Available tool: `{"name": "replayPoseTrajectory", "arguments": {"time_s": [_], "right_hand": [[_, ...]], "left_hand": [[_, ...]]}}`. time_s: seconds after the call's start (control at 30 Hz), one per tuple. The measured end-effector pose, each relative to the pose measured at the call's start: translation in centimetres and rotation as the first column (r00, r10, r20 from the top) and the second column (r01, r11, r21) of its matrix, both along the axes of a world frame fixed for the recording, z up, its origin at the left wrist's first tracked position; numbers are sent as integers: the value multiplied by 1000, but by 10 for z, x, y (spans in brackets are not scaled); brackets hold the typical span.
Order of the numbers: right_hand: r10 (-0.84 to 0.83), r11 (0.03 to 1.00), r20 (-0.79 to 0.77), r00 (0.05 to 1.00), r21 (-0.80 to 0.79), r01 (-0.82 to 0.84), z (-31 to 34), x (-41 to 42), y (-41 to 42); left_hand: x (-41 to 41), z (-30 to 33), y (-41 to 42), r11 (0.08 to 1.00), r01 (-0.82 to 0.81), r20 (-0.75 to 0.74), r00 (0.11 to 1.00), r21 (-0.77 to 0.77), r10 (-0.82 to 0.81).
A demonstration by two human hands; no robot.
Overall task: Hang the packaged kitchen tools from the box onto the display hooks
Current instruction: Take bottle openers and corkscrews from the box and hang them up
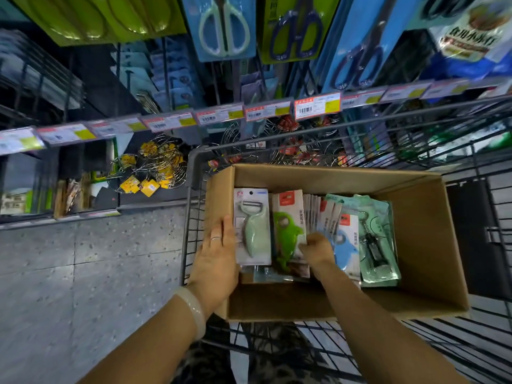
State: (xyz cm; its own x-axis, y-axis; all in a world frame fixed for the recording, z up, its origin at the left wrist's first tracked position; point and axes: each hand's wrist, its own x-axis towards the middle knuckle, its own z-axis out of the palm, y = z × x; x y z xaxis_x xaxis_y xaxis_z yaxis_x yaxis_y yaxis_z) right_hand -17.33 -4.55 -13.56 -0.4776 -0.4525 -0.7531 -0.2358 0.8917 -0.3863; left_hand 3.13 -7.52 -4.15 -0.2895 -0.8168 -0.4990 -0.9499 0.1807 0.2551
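Store aisle, wire cart (191, 217) holding cardboard box (421, 245) below price-tag rail (221, 115); scissor packs (224, 26) hang above. Left hand (216, 259) flat, fingers straight against peeler pack (252, 225) in box. Right hand (317, 249) pinches green opener pack (288, 234) beside card stack (318, 209).

Head camera, wide-angle, looks steeply down, close over box (432, 245), shelves ahead.

A cardboard box (421, 245) sits in a wire cart (191, 217), which stands on the floor (83, 273) before the display shelves (171, 123). Inside the box, packaged tools stand in a row: a peeler pack (253, 225) at the left, an opener pack (289, 231) just right of it, then a stack of cards (318, 209), and keychain packs (376, 239) rightmost. Packaged scissors (224, 26) hang above the price tags (317, 105).
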Motion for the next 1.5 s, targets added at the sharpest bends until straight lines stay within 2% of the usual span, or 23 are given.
{"name": "replayPoseTrajectory", "arguments": {"time_s": [0.1, 0.2, 0.27, 0.33, 0.4, 0.47, 0.57, 0.63, 0.7, 0.77, 0.83, 0.93, 1.13, 1.27, 1.37, 1.5], "right_hand": [[-129, 989, 46, 991, -71, 132, 11, -10, 14], [-350, 903, 239, 906, -170, 394, 27, -16, 30], [-362, 861, 378, 852, -215, 461, 40, -17, 35], [-305, 841, 487, 819, -266, 471, 56, -15, 32], [-207, 831, 565, 799, -329, 448, 74, -9, 25], [-103, 825, 598, 795, -395, 404, 94, 2, 12], [2, 816, 596, 803, -465, 344, 112, 16, -7], [-24, 821, 612, 791, -439, 365, 114, 19, -18], [-70, 849, 568, 820, -398, 348, 105, 16, -24], [-73, 925, 382, 921, -320, 206, 79, 8, -23], [35, 984, 167, 985, -179, -5, 48, 0, -15], [141, 989, 22, 990, -54, -140, 14, 1, -6], [204, 979, -111, 973, 31, -202, -19, 21, -17], [230, 973, -222, 948, 88, -215, -23, 22, -25], [176, 981, -181, 968, 109, -158, -25, 18, -27], [110, 991, -152, 982, 98, -96, -23, 10, -26]], "left_hand": [[-4, 3, 1, 998, -35, 24, 999, -50, 36], [-11, 12, 2, 991, 2, 40, 999, -134, 4], [-18, 11, 3, 996, -4, -54, 999, -94, -1], [-28, 11, 1, 999, -53, -228, 972, 12, 55], [-39, 18, -1, 966, -184, -403, 882, 181, 244], [-46, 27, -6, 889, -317, -451, 774, 330, 444], [-46, 28, -16, 827, -431, -550, 617, 361, 563], [-38, 26, -22, 767, -507, -598, 492, 394, 633], [-25, 21, -27, 722, -571, -603, 434, 391, 669], [-10, 15, -30, 677, -637, -583, 410, 368, 702], [3, 8, -30, 639, -681, -567, 386, 357, 728], [12, 2, -27, 636, -682, -543, 401, 360, 738], [12, -9, -28, 688, -648, -497, 501, 328, 708], [9, -9, -30, 652, -673, -487, 464, 349, 740], [9, -6, -30, 626, -687, -478, 437, 370, 762], [7, -2, -32, 621, -691, -461, 443, 371, 769]]}}
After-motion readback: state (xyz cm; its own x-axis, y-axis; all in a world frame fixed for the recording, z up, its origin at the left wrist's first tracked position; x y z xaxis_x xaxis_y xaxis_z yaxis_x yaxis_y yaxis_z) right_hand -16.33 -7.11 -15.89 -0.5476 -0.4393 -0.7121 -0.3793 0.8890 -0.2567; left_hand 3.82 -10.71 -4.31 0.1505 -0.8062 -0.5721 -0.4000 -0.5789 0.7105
